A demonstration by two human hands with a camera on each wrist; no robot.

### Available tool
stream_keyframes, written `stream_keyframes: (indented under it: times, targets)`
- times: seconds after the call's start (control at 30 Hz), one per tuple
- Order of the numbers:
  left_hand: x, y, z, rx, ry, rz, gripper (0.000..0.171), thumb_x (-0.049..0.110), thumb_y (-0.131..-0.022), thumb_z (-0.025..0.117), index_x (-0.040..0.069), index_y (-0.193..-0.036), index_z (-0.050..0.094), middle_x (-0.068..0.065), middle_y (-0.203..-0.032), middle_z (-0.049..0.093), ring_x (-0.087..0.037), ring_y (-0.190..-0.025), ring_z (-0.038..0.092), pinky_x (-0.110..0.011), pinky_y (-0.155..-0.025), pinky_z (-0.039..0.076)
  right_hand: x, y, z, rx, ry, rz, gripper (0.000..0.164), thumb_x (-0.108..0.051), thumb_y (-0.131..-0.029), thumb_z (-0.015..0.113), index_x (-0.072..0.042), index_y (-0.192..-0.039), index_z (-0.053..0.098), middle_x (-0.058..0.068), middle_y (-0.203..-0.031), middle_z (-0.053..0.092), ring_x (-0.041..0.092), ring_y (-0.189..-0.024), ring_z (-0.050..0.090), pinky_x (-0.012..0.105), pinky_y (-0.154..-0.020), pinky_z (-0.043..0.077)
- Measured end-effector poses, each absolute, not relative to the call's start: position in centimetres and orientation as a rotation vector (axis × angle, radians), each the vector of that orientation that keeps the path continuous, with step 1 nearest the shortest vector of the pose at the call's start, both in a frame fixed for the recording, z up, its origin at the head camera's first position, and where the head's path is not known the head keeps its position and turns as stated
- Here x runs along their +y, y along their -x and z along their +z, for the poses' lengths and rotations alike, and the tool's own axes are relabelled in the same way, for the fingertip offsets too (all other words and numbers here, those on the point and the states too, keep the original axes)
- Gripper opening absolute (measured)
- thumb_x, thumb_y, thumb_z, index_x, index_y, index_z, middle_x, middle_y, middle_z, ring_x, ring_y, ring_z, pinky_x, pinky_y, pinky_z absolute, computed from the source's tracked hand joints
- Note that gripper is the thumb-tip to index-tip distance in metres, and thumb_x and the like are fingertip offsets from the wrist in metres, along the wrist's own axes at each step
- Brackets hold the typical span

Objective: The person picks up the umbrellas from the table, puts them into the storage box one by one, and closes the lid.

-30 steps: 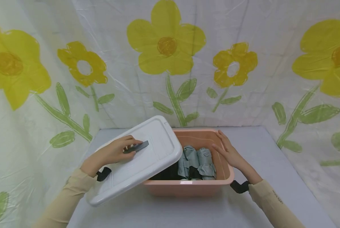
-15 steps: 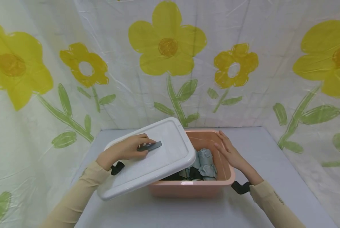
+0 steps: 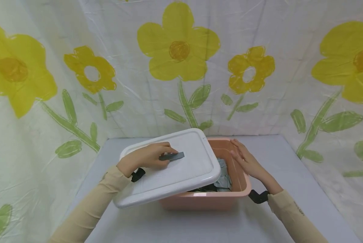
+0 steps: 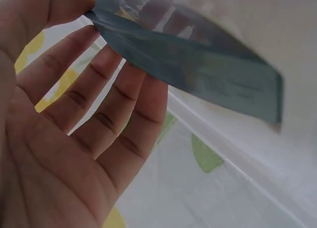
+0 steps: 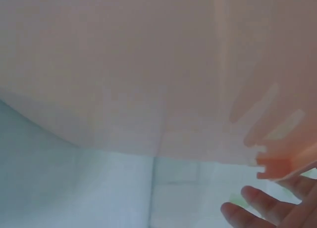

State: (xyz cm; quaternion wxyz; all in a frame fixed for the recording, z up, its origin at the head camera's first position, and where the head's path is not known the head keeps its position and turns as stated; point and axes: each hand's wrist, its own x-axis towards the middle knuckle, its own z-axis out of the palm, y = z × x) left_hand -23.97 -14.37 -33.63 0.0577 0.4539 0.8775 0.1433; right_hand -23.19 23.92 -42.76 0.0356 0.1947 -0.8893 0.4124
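My left hand (image 3: 152,156) pinches the grey handle (image 3: 176,156) of a white lid (image 3: 190,168) between thumb and fingertips. In the left wrist view the grey handle (image 4: 218,79) arches up from the lid. Tilted down to the left, the lid covers much of a pink storage bin (image 3: 199,202). Its lower left corner juts past the bin's front. Inside the bin, a grey-blue bundle (image 3: 223,175) of fabric shows at the right, beside something dark. My right hand (image 3: 249,163) rests on the bin's right rim with fingers fairly straight. Those fingers (image 5: 262,205) appear by the rim in the right wrist view.
The bin stands on a table with a pale cloth (image 3: 269,152). Behind and at both sides hangs a white curtain (image 3: 123,111) printed with yellow flowers. A black wrist mount (image 3: 258,196) sits at each wrist.
The left hand has carried the lid to the right over the bin, and the lid has turned to lie more level. Less of the fabric shows. The right hand has stayed at the rim.
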Motion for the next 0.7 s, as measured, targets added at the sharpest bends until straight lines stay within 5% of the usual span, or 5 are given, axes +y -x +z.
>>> stream_keyframes:
  times: [0.27, 0.7]
  targets:
    - [-12.7, 24.5, -33.3, 2.628, -1.452, 0.409, 0.04, 0.01, -0.083, 0.06, 0.009, -0.123, 0.061, -0.001, -0.097, 0.056, -0.015, -0.073, 0.047, -0.02, -0.067, 0.038, 24.4, 23.2, -42.4, -2.722, -0.59, 1.289, 0.055, -0.03, -0.101, 0.036, -0.008, -0.148, 0.019, 0.022, -0.151, 0.017, 0.045, -0.134, 0.024, 0.062, -0.098, 0.032]
    - [-10.2, 24.7, -33.6, 2.626, -1.585, 0.362, 0.039, 0.008, -0.08, 0.062, 0.009, -0.119, 0.063, -0.001, -0.09, 0.054, -0.011, -0.073, 0.045, -0.02, -0.069, 0.038, 25.2, 22.8, -41.9, -2.756, -0.533, 1.275, 0.058, -0.033, -0.1, 0.038, -0.012, -0.149, 0.016, 0.023, -0.15, 0.017, 0.05, -0.131, 0.026, 0.065, -0.098, 0.029]
